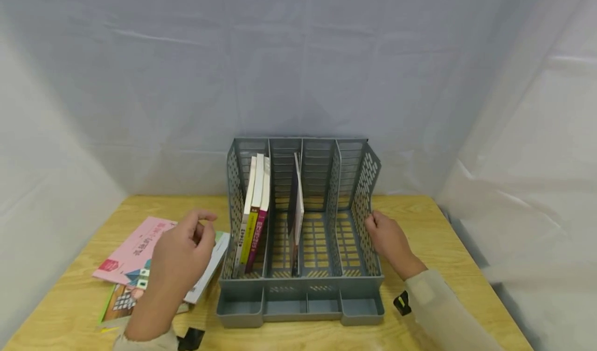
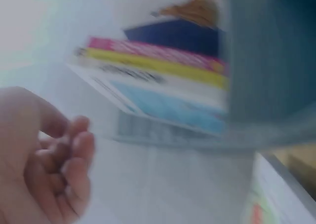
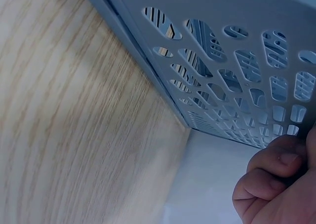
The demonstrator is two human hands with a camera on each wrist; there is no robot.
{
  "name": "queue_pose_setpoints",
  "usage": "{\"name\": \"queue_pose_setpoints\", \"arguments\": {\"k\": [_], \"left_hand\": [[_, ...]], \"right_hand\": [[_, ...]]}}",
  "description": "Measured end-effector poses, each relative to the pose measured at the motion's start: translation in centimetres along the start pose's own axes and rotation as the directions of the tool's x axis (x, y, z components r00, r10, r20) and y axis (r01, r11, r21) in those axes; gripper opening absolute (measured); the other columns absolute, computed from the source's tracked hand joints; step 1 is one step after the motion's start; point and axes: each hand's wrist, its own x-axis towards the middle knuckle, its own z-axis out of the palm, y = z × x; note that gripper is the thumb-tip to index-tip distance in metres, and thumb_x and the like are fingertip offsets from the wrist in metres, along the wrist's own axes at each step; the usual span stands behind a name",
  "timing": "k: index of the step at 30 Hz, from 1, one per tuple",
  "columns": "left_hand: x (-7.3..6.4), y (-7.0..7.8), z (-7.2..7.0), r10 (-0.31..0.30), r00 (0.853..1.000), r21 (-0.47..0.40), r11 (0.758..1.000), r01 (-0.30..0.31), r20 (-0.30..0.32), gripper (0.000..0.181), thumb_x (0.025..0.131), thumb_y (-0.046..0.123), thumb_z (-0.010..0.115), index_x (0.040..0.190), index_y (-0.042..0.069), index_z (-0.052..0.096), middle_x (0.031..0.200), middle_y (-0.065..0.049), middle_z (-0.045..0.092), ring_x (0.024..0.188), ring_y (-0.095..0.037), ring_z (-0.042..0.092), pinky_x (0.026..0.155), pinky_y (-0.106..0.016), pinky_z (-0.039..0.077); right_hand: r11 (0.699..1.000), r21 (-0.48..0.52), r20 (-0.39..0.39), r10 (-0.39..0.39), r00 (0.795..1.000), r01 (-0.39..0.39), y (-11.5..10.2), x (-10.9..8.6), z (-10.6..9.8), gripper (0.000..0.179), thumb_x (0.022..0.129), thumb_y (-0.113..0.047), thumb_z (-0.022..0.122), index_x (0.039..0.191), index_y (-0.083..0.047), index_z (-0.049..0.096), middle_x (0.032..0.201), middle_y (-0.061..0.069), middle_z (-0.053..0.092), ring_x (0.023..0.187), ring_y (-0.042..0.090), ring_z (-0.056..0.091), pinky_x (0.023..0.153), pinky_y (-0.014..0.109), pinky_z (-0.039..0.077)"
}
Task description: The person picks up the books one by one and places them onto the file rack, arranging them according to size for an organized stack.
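Observation:
A grey plastic book rack (image 1: 300, 284) with upright dividers and small front trays stands on the table. Its leftmost slot holds three upright books: one white-spined, one yellow-spined (image 1: 250, 237) and one magenta-spined (image 1: 256, 239). A thin book (image 1: 299, 211) stands in the second slot, against the divider. My right hand (image 1: 389, 242) grips the rack's right side wall, fingers curled at its edge in the right wrist view, where the perforated wall (image 3: 217, 88) shows closely. My left hand (image 1: 182, 257) hovers left of the rack above loose books, its fingers loosely curled and holding nothing.
Left of the rack lie a pink book (image 1: 140, 247), a picture-covered book (image 1: 122, 303) under it, and a white-edged book (image 1: 214, 263) beside the rack, partly behind my left hand. White sheeting (image 1: 298, 71) rises behind and at both sides of the wooden table (image 1: 420, 211).

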Motion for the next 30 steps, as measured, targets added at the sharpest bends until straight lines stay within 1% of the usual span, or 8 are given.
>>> {"name": "queue_pose_setpoints", "arguments": {"k": [1, 2, 5, 8, 11, 15, 23, 30], "left_hand": [[-0.2, -0.6, 0.1, -0.058, 0.996, 0.024, 0.998, 0.056, 0.073, 0.024, 0.106, 0.017, 0.049, 0.121, 0.010, 0.067, 0.061, 0.006, 0.050, 0.042, -0.012, 0.035, 0.041, -0.029, 0.029], [-0.3, -1.1, 0.3, -0.109, 0.983, 0.049, 0.993, 0.103, 0.145, 0.028, 0.106, 0.019, 0.047, 0.127, 0.010, 0.064, 0.061, 0.005, 0.050, 0.042, -0.014, 0.036, 0.041, -0.029, 0.029], [-0.6, -2.6, 1.4, -0.219, 0.924, 0.113, 0.975, 0.193, 0.314, 0.038, 0.108, 0.027, 0.047, 0.138, 0.006, 0.056, 0.064, 0.001, 0.053, 0.045, -0.017, 0.041, 0.042, -0.031, 0.033], [-0.9, -3.6, 2.6, -0.265, 0.873, 0.158, 0.963, 0.218, 0.410, 0.048, 0.107, 0.034, 0.051, 0.145, 0.004, 0.051, 0.069, 0.000, 0.058, 0.051, -0.017, 0.048, 0.046, -0.033, 0.038], [-1.1, -4.1, 3.8, -0.263, 0.854, 0.182, 0.963, 0.201, 0.449, 0.054, 0.106, 0.039, 0.053, 0.147, 0.004, 0.050, 0.078, -0.001, 0.064, 0.062, -0.017, 0.057, 0.052, -0.037, 0.044], [-1.3, -4.4, 4.6, -0.253, 0.851, 0.198, 0.964, 0.179, 0.460, 0.051, 0.107, 0.036, 0.053, 0.146, 0.003, 0.051, 0.086, -0.004, 0.067, 0.070, -0.018, 0.060, 0.057, -0.038, 0.047], [-1.6, -4.4, 4.6, -0.246, 0.845, 0.187, 0.966, 0.177, 0.475, 0.050, 0.108, 0.033, 0.050, 0.147, 0.001, 0.049, 0.081, -0.002, 0.063, 0.065, -0.016, 0.056, 0.056, -0.037, 0.044], [-1.8, -4.5, 4.7, -0.245, 0.859, 0.187, 0.966, 0.178, 0.449, 0.048, 0.107, 0.033, 0.051, 0.146, 0.004, 0.052, 0.085, -0.004, 0.068, 0.067, -0.017, 0.059, 0.056, -0.037, 0.046]], "right_hand": [[1.000, -0.005, 0.000, 0.003, 1.000, -0.003, 0.0, 0.0, 0.0, 0.037, 0.112, -0.031, 0.026, 0.082, -0.013, 0.037, 0.065, 0.006, 0.044, 0.053, 0.020, 0.035, 0.057, 0.035, 0.032], [1.000, -0.007, -0.001, 0.006, 1.000, -0.006, -0.1, -0.1, -0.1, 0.037, 0.112, -0.031, 0.026, 0.082, -0.012, 0.037, 0.065, 0.007, 0.044, 0.053, 0.020, 0.035, 0.057, 0.035, 0.032], [1.000, -0.022, -0.003, 0.009, 1.000, -0.009, -0.2, -0.1, -0.1, 0.038, 0.112, -0.030, 0.025, 0.082, -0.011, 0.039, 0.066, 0.007, 0.045, 0.053, 0.021, 0.036, 0.057, 0.035, 0.032], [0.999, -0.033, 0.003, 0.000, 1.000, 0.000, -0.4, 0.0, 0.0, 0.038, 0.112, -0.030, 0.025, 0.083, -0.011, 0.041, 0.067, 0.007, 0.046, 0.055, 0.021, 0.037, 0.057, 0.035, 0.033], [0.999, -0.046, 0.007, 0.000, 1.000, 0.000, -0.6, 0.1, 0.1, 0.039, 0.112, -0.032, 0.024, 0.084, -0.010, 0.041, 0.068, 0.007, 0.046, 0.055, 0.021, 0.037, 0.057, 0.035, 0.033], [0.999, -0.052, -0.001, 0.004, 1.000, -0.004, -0.7, 0.1, 0.2, 0.039, 0.112, -0.031, 0.024, 0.083, -0.010, 0.041, 0.068, 0.008, 0.045, 0.056, 0.022, 0.037, 0.058, 0.036, 0.033], [0.999, -0.037, 0.027, -0.017, 0.999, 0.018, -0.4, -0.1, -0.2, 0.043, 0.113, -0.036, 0.022, 0.084, -0.010, 0.041, 0.067, 0.007, 0.045, 0.055, 0.021, 0.036, 0.057, 0.036, 0.033], [0.988, -0.122, 0.054, -0.085, 0.995, 0.091, -0.5, 0.1, -1.2, 0.043, 0.113, -0.031, 0.024, 0.080, -0.011, 0.043, 0.064, 0.005, 0.044, 0.054, 0.019, 0.034, 0.057, 0.034, 0.032]]}}
